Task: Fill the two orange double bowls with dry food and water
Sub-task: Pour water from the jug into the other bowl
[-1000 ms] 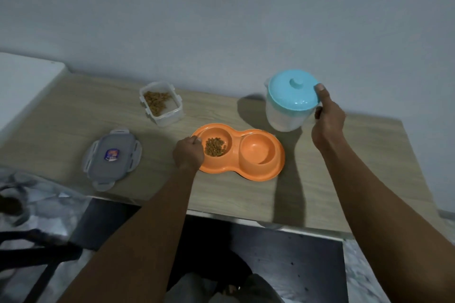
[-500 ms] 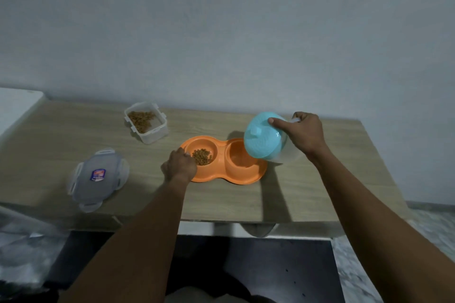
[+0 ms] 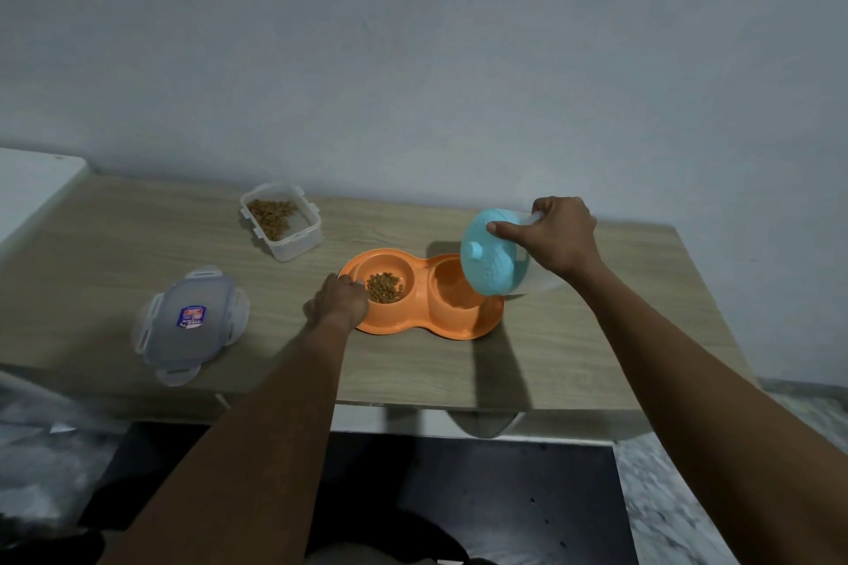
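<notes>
One orange double bowl (image 3: 477, 323) lies on the wooden table (image 3: 573, 353). Its left cup holds brown dry food (image 3: 385, 287); the right cup is partly hidden by the jug. My left hand (image 3: 337, 300) grips the bowl's left rim. My right hand (image 3: 557, 239) holds a clear water jug with a blue lid (image 3: 493, 257), tipped on its side over the right cup, forefinger pressed on the lid. No second orange bowl is in view.
An open clear container with dry food (image 3: 281, 220) stands at the back left. Its grey clip lid (image 3: 190, 321) lies near the table's front left. A wall runs behind the table; a dark floor lies below the front edge.
The jug went from upright on the table to lifted and tipped over the bowl's right cup. My left hand stayed on the bowl's rim.
</notes>
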Available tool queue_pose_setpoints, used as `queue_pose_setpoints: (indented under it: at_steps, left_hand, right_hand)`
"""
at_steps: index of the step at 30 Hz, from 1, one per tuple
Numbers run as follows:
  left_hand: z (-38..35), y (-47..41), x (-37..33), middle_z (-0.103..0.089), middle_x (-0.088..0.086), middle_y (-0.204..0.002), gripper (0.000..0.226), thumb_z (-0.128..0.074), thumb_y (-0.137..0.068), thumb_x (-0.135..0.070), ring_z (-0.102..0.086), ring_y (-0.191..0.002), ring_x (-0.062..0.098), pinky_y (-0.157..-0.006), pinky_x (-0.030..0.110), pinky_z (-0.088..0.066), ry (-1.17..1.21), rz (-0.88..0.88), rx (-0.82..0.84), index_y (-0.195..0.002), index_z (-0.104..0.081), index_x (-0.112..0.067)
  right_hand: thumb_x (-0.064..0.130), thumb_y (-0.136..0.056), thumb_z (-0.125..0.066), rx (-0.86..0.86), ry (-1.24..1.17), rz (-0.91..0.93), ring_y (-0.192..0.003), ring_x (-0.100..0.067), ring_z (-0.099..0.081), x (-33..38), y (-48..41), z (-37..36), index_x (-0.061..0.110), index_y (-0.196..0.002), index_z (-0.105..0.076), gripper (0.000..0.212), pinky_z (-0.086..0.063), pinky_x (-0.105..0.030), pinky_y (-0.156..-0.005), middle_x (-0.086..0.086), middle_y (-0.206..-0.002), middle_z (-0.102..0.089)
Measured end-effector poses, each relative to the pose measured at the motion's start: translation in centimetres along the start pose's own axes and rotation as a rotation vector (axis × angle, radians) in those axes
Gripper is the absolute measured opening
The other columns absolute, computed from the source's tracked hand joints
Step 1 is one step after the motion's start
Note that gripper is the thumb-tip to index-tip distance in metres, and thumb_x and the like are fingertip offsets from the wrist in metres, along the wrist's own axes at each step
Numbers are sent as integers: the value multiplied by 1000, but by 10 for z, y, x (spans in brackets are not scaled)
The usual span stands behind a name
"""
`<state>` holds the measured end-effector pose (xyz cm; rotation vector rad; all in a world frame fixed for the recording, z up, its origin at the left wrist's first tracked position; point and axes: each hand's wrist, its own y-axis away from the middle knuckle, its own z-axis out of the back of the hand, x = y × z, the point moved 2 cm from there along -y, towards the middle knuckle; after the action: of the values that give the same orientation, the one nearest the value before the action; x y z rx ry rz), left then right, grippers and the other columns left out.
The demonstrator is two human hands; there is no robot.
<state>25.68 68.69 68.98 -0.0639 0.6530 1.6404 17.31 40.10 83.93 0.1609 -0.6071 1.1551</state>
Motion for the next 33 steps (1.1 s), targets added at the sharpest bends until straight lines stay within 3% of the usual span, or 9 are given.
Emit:
queue_pose_setpoints:
  at_steps: [8,19,26,28,33]
  left_hand:
    - [-2,0,0,-47,13,-137,48,-24,-103,-35,-48,-128,35,-105,46,-30,-44,-10,-9,-133,-54,-10]
    - [-2,2,-1,-47,11,-137,50,-23,-103,-35,-50,-124,33,-105,45,-29,-51,6,-26,-131,-54,-9]
    - [-1,4,-3,-47,11,-137,50,-21,-104,-34,-48,-126,31,-107,45,-29,-67,-1,-24,-132,-54,-8]
    - [0,5,-4,-47,11,-138,50,-22,-104,-35,-49,-125,32,-107,45,-30,-67,9,-28,-131,-55,-9]
    - [0,7,-5,-47,11,-138,49,-22,-105,-35,-49,-125,32,-106,45,-29,-65,13,-32,-131,-55,-8]
  right_hand:
    - [71,-64,-78,-25,14,-5,-72,-24,-50,6,-3,4,19,-51,-45,63,-36,-41,-72,6,-54,-44]
    - [73,-63,-78,-13,10,2,-83,-21,-47,8,-5,10,30,-59,-36,60,-30,-36,-80,11,-64,-40]
    - [74,-63,-78,-47,22,8,-96,-28,-57,8,-3,8,17,-79,-61,62,-30,-37,-82,5,-75,-51]
    - [74,-63,-77,-54,36,16,-100,-30,-59,8,-3,7,8,-89,-71,72,-30,-37,-83,3,-79,-54]
    - [72,-65,-78,-50,51,24,-100,-29,-58,10,0,10,7,-94,-72,71,-30,-38,-84,3,-82,-58]
